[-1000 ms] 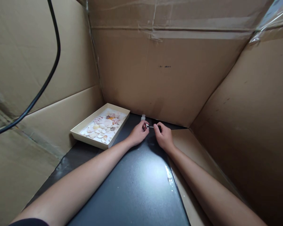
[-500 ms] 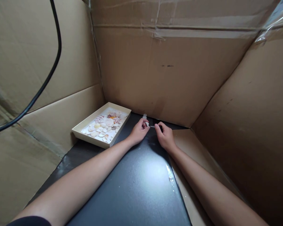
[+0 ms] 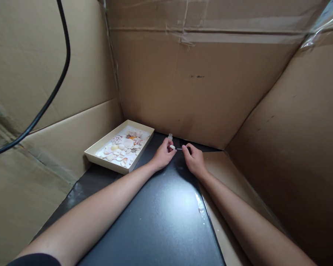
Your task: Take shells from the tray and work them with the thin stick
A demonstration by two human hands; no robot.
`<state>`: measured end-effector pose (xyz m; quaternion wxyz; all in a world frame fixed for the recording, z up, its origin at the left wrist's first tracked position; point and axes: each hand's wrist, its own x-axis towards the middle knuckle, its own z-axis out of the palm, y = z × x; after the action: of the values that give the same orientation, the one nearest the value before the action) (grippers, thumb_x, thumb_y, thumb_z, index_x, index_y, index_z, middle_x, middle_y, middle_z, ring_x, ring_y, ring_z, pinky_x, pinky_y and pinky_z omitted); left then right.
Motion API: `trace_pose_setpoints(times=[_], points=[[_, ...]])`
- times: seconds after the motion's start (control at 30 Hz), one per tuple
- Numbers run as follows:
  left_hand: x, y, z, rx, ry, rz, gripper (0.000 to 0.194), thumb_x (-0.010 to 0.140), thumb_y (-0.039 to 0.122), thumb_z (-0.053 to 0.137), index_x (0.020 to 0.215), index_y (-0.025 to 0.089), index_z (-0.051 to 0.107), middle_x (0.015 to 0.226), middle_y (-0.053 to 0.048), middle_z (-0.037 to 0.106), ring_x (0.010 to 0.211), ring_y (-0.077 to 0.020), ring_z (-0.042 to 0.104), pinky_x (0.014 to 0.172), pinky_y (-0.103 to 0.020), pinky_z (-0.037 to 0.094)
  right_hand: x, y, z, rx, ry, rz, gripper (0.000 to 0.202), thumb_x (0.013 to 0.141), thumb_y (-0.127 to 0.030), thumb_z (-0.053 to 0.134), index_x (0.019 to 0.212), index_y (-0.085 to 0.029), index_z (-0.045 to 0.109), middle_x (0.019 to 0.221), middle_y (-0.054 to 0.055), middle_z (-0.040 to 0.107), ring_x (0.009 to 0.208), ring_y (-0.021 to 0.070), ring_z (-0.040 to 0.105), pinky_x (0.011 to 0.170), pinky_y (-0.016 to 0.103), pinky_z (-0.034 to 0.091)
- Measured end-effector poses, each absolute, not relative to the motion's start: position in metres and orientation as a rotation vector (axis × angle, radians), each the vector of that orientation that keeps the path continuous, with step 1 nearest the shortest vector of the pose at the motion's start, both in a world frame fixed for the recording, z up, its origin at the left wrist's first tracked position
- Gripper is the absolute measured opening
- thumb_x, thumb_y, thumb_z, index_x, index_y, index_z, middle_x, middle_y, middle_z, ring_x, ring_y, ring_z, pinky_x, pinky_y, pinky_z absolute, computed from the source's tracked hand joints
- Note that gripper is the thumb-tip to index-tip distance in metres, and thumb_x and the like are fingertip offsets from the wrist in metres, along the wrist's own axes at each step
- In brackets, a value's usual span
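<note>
Between thumb and fingers my left hand (image 3: pixel 163 154) pinches a small white seashell (image 3: pixel 172 147). My right hand (image 3: pixel 194 158), also closed, holds a thin, light-coloured stick (image 3: pixel 179 149) whose tip points left at the shell. Whether tip and shell touch is too small to tell. Just behind my left hand stands a small clear bottle (image 3: pixel 170 136), its lower part hidden by the fingers. To the left, a cream tray (image 3: pixel 107 167) holds several white, yellow and reddish shells (image 3: pixel 127 143).
Cardboard walls (image 3: pixel 172 85) close in the back and both sides. Under my hands lies a dark table top (image 3: pixel 155 214), with a cardboard sheet (image 3: pixel 220 166) along its right. A black cable (image 3: pixel 68 48) hangs at upper left.
The shell in my left hand has turned, so a broader white face shows. My hands have otherwise barely moved, and the tray and bottle stay in place.
</note>
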<state>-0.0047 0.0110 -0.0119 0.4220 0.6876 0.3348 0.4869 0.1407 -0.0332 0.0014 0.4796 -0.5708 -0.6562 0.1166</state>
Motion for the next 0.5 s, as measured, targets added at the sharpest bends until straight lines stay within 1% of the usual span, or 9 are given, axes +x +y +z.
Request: trace_pose_setpoints(times=[0.07, 0.23, 0.4, 0.5], points=[[-0.0050, 0.0113, -0.0125, 1.741, 0.847, 1.223, 0.021, 0.075, 0.011, 0.056, 0.083, 0.019, 0.038, 0.072, 0.005, 0.042, 0.063, -0.0075, 0.041, 0.061, -0.020, 0.035, 0.1409, -0.0329, 0.0011, -1.426, -1.587, 0.269, 0.035, 0.089, -0.046, 0.044, 0.069, -0.019, 0.052, 0.057, -0.004, 0.046, 0.056, 0.0118, 0.043, 0.055, 0.024, 0.028], [-0.0057, 0.0128, -0.0146, 1.789, 0.888, 1.229, 0.022, 0.076, 0.014, 0.057, 0.081, 0.019, 0.037, 0.072, 0.005, 0.040, 0.063, -0.0072, 0.039, 0.061, -0.019, 0.034, 0.1402, -0.0347, 0.0018, -1.259, -1.650, 0.355, 0.035, 0.090, -0.046, 0.043, 0.068, -0.019, 0.051, 0.058, -0.004, 0.046, 0.057, 0.0110, 0.043, 0.056, 0.022, 0.029], [-0.0063, 0.0123, -0.0137, 1.811, 0.888, 1.220, 0.022, 0.076, 0.015, 0.057, 0.079, 0.019, 0.036, 0.071, 0.005, 0.039, 0.064, -0.0074, 0.038, 0.060, -0.019, 0.032, 0.1390, -0.0355, 0.0029, -1.405, -1.595, 0.268, 0.036, 0.089, -0.047, 0.043, 0.068, -0.019, 0.052, 0.057, -0.003, 0.048, 0.056, 0.0120, 0.043, 0.055, 0.024, 0.029], [-0.0064, 0.0120, -0.0132, 1.817, 0.889, 1.218, 0.021, 0.075, 0.015, 0.057, 0.080, 0.019, 0.036, 0.071, 0.005, 0.039, 0.063, -0.0076, 0.037, 0.060, -0.019, 0.032, 0.1386, -0.0358, 0.0031, -1.342, -1.639, 0.303, 0.036, 0.089, -0.047, 0.042, 0.069, -0.019, 0.052, 0.059, -0.003, 0.049, 0.056, 0.0120, 0.044, 0.056, 0.023, 0.030]])
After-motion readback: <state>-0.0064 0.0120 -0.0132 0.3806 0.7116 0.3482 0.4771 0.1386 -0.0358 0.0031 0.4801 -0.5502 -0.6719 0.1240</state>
